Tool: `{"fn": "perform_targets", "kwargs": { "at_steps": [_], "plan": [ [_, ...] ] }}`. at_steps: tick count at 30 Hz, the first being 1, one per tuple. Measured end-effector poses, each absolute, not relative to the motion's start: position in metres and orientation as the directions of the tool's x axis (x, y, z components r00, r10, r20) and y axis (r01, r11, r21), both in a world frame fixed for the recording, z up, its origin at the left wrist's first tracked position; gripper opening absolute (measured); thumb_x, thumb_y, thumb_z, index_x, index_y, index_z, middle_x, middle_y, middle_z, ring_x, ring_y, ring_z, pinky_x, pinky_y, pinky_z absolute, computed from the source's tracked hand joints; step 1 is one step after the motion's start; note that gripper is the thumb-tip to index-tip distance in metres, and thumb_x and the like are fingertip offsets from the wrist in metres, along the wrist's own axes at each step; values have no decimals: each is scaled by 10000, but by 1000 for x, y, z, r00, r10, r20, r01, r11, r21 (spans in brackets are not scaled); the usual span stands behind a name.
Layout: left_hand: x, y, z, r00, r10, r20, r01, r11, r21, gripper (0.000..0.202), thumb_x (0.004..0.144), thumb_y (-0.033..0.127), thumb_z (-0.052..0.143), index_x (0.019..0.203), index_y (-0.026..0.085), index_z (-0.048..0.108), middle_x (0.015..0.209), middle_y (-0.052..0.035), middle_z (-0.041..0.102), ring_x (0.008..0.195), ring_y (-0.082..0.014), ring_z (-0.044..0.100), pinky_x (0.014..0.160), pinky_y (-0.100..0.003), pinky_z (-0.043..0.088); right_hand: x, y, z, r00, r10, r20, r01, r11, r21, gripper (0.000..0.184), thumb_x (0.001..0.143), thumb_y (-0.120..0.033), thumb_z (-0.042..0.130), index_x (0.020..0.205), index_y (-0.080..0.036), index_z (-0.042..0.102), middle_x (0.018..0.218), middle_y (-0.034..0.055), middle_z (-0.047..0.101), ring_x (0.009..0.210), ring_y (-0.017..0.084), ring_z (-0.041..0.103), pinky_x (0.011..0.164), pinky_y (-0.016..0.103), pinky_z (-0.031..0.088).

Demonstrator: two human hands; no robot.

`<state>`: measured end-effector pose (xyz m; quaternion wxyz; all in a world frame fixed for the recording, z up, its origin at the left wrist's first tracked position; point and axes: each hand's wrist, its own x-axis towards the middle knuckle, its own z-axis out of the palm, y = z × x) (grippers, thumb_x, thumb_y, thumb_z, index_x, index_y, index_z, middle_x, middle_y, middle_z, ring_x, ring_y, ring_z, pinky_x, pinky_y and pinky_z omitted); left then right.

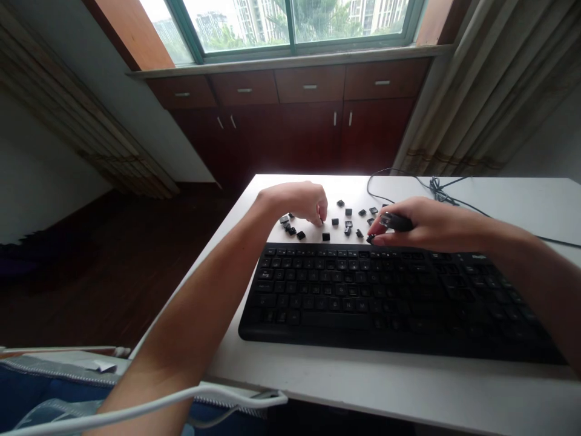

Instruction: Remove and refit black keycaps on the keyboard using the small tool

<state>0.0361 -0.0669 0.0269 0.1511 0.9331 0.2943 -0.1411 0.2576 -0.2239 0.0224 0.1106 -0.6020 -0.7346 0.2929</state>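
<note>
Nearest the camera: white tube [181, 396], crossing the left forearm, well short of the left hand [299, 198]. Keyboard [313, 318] on the white table [345, 370], body-side of both hands; some key places look bare. Loose keys [334, 221] scattered between the hands, a few more beneath the left wrist. Left: fingers bent together and down at a small dark piece; cannot tell whether it is gripped. Right hand [424, 225]: grasping a black tool [397, 222], a small black piece [371, 238] at its fingertips. Step, judged: sorting or handling single keys. Next move would call for a light, exact pinch.
</note>
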Motion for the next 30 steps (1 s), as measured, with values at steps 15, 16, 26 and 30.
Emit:
{"fn": "perform_targets", "kwargs": {
  "at_steps": [15,16,26,30],
  "plan": [
    [30,-81,58,802,549,-235,595,-765,246,330,745,472,768,999,262,785,950,-27,762,758,-177,646,692,-263,408,241,-230,26,-328,916,-230,735,94,-672,320,822,-517,708,1059,-320,795,1024,-9,791,964,244,711,852,322,539],
    [31,-85,62,816,529,-235,577,-773,264,334,746,478,768,999,260,786,926,-24,762,760,-176,646,690,-261,404,241,-230,25,-325,917,-230,729,88,-679,326,813,-518,714,1053,-314,795,1022,-7,791,964,244,710,849,320,538],
    [3,-142,40,945,327,25,305,-904,301,154,918,311,623,949,251,761,901,-5,736,774,-157,650,712,-261,429,220,-239,25,-310,877,-368,735,-25,-678,272,820,-454,700,974,-244,780,890,15,772,826,211,689,684,289,491],
    [-17,-156,1,928,338,156,260,-889,377,186,984,303,572,1055,228,728,1019,-31,712,885,-163,643,785,-276,474,206,-248,26,-295,856,-423,744,-72,-665,220,828,-417,689,944,-247,769,884,10,766,810,196,681,684,277,483]
  ]
}}
